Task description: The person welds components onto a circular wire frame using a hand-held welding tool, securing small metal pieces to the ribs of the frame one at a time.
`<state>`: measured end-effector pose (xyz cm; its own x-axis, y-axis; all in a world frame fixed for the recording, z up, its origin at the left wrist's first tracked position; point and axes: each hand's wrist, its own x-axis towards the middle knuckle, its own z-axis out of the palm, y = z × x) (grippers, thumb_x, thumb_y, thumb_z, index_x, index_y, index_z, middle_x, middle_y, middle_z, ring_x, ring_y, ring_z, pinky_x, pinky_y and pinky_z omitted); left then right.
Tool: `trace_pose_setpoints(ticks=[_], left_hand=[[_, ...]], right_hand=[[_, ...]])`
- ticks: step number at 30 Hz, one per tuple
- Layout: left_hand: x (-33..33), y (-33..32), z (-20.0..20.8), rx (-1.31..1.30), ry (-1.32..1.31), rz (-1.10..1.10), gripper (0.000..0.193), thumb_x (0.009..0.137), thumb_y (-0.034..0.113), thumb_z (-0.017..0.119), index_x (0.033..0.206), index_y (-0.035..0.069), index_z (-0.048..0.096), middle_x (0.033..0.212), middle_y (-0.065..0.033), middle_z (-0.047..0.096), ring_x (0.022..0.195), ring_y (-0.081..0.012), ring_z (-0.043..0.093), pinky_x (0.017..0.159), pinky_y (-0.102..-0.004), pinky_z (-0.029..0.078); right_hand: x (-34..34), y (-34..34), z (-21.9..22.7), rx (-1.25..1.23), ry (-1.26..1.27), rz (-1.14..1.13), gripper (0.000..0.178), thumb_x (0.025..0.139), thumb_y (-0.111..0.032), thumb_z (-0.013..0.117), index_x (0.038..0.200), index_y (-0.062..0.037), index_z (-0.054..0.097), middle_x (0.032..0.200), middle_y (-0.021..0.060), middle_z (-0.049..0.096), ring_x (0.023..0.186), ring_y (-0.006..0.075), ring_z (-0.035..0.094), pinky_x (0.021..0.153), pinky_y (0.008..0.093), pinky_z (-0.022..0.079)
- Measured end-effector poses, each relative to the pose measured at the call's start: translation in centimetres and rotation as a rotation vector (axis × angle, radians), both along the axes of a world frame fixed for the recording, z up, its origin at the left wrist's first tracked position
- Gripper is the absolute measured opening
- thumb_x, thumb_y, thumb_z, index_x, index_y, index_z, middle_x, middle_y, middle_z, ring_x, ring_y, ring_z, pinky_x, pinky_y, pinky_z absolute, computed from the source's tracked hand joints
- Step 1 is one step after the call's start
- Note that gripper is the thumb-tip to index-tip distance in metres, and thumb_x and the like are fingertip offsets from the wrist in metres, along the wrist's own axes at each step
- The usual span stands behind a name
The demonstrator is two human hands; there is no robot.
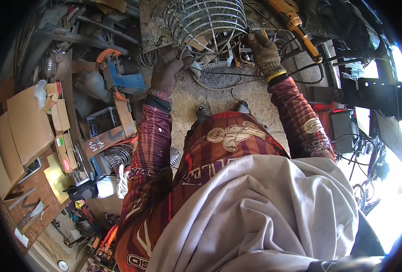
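- A round wire guard (205, 20), made of curved metal ribs like a fan grille, is seen at the upper middle of the frame, resting on the dirt floor (223, 97) just above both hands.
- The left hand (167, 68), in a dark worn glove, is placed at the guard's lower left edge; its fingers (183, 61) are curled toward the lowest ribs, but whether a rib is actually gripped cannot be told, since the contact is hidden among the clutter.
- The right hand (264, 52), in a knitted glove with a yellow cuff, is set at the guard's lower right edge; its fingers are bent closed around what appears to be a thin wire or rib end at the rim.
- The guard lies directly ahead of both hands, up-frame from them, with its ribs arching across from left to right; the right hand is judged the nearer to the rim, touching it.
- A yellow power tool (294, 20) is seen just to the upper right of the right hand, with a black cable (300, 68) looping below it.
- A blue and orange tool (119, 75) is seen left of the left hand, and cardboard boxes (29, 122) are stacked at the left edge of the frame.
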<state>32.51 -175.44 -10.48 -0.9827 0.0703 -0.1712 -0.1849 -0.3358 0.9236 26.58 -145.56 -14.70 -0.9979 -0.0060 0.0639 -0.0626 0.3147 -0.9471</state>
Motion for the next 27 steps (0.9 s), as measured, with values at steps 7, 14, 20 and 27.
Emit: trace_pose_setpoints(ticks=[7,14,20,27], left_hand=[[-0.5,0.5,-1.0,-0.248,0.079,0.009,0.03,0.093,0.013,0.058,0.121,0.002,0.058,0.112,-0.0096,0.063,0.1,-0.0199,0.063,0.091,-0.032,0.05],[-1.4,0.7,-3.5,-0.242,0.122,0.091,0.03,0.094,0.019,0.058,0.115,-0.001,0.062,0.107,-0.01,0.067,0.094,-0.0179,0.065,0.085,-0.0286,0.05],[-1.0,0.3,-3.1,-0.234,0.064,0.136,0.031,0.093,0.016,0.06,0.119,-0.001,0.058,0.112,-0.0094,0.064,0.107,-0.0191,0.06,0.086,-0.0296,0.048],[0.0,1.6,-2.8,-0.182,0.071,0.283,0.028,0.091,0.016,0.061,0.111,-0.003,0.062,0.107,-0.0128,0.067,0.098,-0.0192,0.064,0.09,-0.0311,0.048]], right_hand=[[1.3,0.0,1.7,-0.107,-0.097,-0.024,0.045,0.093,-0.042,0.056,0.117,-0.0049,0.063,0.102,0.007,0.069,0.092,0.0135,0.062,0.083,0.0271,0.047],[1.7,0.4,2.1,-0.408,-0.268,-0.1,0.042,0.091,-0.039,0.06,0.116,-0.0057,0.064,0.096,0.002,0.068,0.089,0.0094,0.059,0.08,0.0245,0.046],[0.2,0.6,0.9,-0.156,-0.186,0.042,0.042,0.091,-0.04,0.061,0.115,-0.006,0.064,0.091,0.0029,0.067,0.08,0.0075,0.06,0.071,0.0236,0.048],[0.1,-0.1,2.0,-0.309,-0.218,0.095,0.038,0.093,-0.039,0.058,0.107,-0.0039,0.065,0.079,-0.0006,0.065,0.063,0.0063,0.057,0.052,0.0226,0.045]])
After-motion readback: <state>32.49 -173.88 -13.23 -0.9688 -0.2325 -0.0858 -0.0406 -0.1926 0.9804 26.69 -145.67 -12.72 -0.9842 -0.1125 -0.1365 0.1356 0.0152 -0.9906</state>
